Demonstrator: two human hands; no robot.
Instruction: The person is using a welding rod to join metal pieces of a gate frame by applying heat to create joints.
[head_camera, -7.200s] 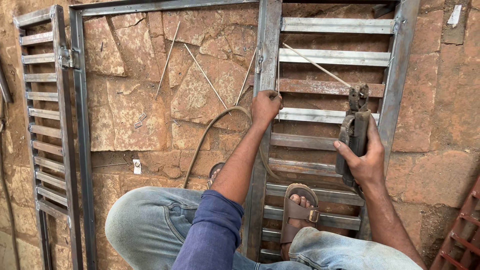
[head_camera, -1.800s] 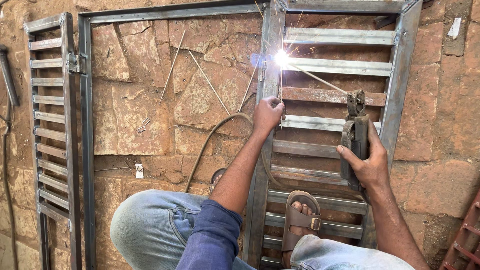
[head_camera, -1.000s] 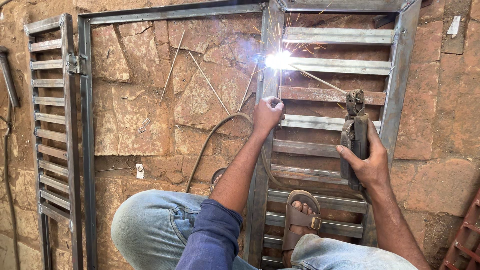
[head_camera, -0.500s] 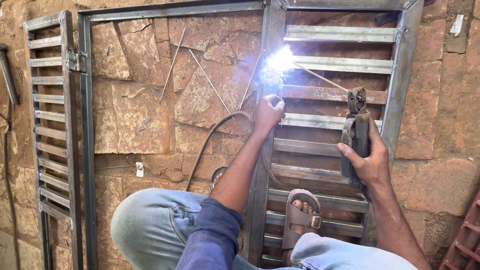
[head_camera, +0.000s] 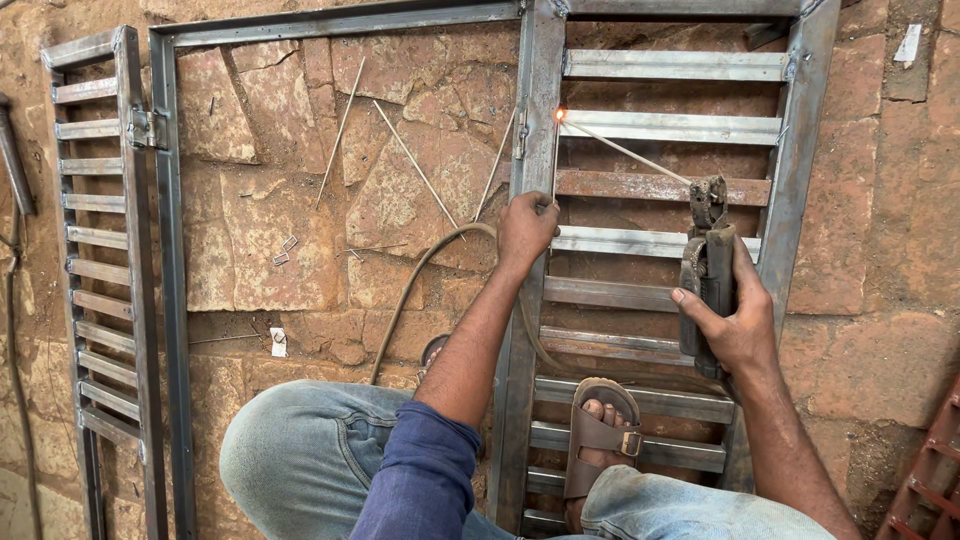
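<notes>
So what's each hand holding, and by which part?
Right hand grips the electrode holder by its handle; left hand grasps the frame's upright bar.

Bright welding arc with sparks, seen moments earlier, is gone; only a small orange glow remains at the electrode tip (head_camera: 560, 114) on the metal frame (head_camera: 536, 100)

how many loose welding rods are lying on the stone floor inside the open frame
3 clearly: one slanted rod upper left, a longer one crossing the middle, one beside the frame's upright. Thinner ones may blend into the stone.
</notes>
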